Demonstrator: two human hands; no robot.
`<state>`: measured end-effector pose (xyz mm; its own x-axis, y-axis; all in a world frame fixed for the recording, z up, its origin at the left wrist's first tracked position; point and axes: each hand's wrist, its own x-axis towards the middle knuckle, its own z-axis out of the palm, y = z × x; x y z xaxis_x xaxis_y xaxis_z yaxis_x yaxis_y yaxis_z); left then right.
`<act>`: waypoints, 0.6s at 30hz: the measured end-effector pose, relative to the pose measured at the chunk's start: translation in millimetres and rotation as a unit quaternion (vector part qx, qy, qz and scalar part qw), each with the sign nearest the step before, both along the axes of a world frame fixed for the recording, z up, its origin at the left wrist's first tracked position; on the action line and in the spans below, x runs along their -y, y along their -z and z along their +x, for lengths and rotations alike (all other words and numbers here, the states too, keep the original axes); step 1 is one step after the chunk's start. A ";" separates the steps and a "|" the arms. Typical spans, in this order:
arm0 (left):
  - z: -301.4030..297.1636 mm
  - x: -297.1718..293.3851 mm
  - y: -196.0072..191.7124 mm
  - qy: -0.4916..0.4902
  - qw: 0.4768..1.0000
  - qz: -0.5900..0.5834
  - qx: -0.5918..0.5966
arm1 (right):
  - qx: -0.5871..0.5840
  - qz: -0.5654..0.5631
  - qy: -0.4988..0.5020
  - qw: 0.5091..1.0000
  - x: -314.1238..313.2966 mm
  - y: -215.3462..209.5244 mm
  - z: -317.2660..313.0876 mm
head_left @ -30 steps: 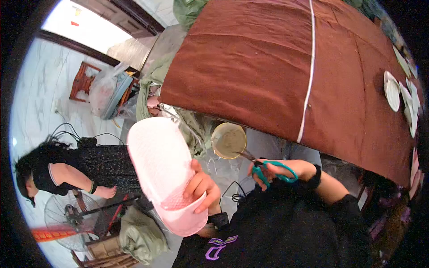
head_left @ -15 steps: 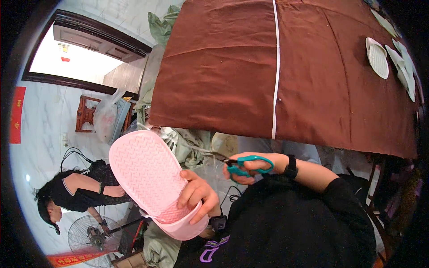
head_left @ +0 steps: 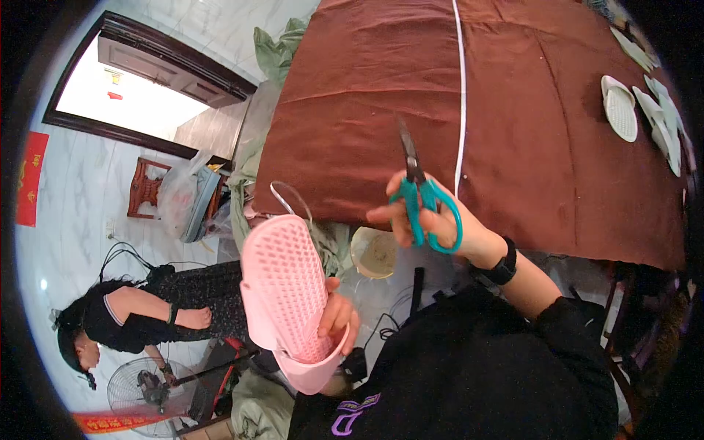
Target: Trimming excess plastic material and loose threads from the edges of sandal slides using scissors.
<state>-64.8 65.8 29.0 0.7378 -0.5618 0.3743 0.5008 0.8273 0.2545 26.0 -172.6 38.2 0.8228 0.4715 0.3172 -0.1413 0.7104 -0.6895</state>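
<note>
My left hand [head_left: 339, 317] grips a pink slide slipper [head_left: 284, 268] at its strap end, the fingers passed inside the strap. The textured footbed is turned to view. A thin, pale looped strip [head_left: 281, 196] rises beside the slipper's upper end; where it is attached I cannot tell. In my right hand [head_left: 433, 224] is a pair of scissors with teal handles [head_left: 412, 211]. Its dark blades look closed and point away from me, over the near edge of the brown-covered table [head_left: 352, 147]. Hand and scissors are apart from the slipper.
Several pale slippers [head_left: 620, 110] lie at the table's far right. A round, light container [head_left: 372, 253] stands below the near edge. At left another person [head_left: 125, 315] bends near a standing fan [head_left: 152, 392]. A chair [head_left: 144, 188] with plastic bags stands by the doorway.
My right hand has lifted the scissors up and away, turning the blades from leftward to upward. The slipper has tilted more upright and shifted right. The thin looped strip now stands out above it.
</note>
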 end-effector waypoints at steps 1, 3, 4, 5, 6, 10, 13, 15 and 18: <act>1.1 -11.9 5.1 0.019 0.998 0.049 0.024 | -0.045 -0.004 0.014 0.999 2.6 -10.5 3.4; -4.2 -26.3 -13.9 0.023 0.990 0.142 -0.001 | -0.062 -0.061 -0.009 0.996 6.2 -28.0 12.1; -7.3 -33.6 -22.9 0.028 0.971 0.235 -0.026 | -0.080 -0.117 -0.032 0.989 5.3 -34.6 12.8; -8.8 -42.3 -22.0 0.019 0.959 0.277 -0.056 | -0.093 -0.114 -0.049 0.988 -1.3 -35.6 12.5; -14.7 -39.6 -20.3 0.024 0.959 0.277 -0.057 | -0.093 -0.152 -0.040 0.983 -7.1 -40.5 11.9; -18.0 6.6 -18.9 -0.057 0.951 0.247 -0.176 | -0.125 -0.109 -0.055 0.985 -19.9 -20.0 16.4; -29.0 7.5 -2.9 -0.081 0.949 0.177 -0.247 | -0.199 -0.055 -0.043 0.978 -4.4 -12.5 14.9; -42.3 -23.7 28.2 -0.145 0.939 0.232 -0.209 | -0.204 0.019 0.007 0.979 15.5 -6.7 17.0; -55.1 -15.9 10.0 -0.226 0.842 0.238 -0.428 | -0.150 0.062 0.136 0.977 78.8 -11.2 31.7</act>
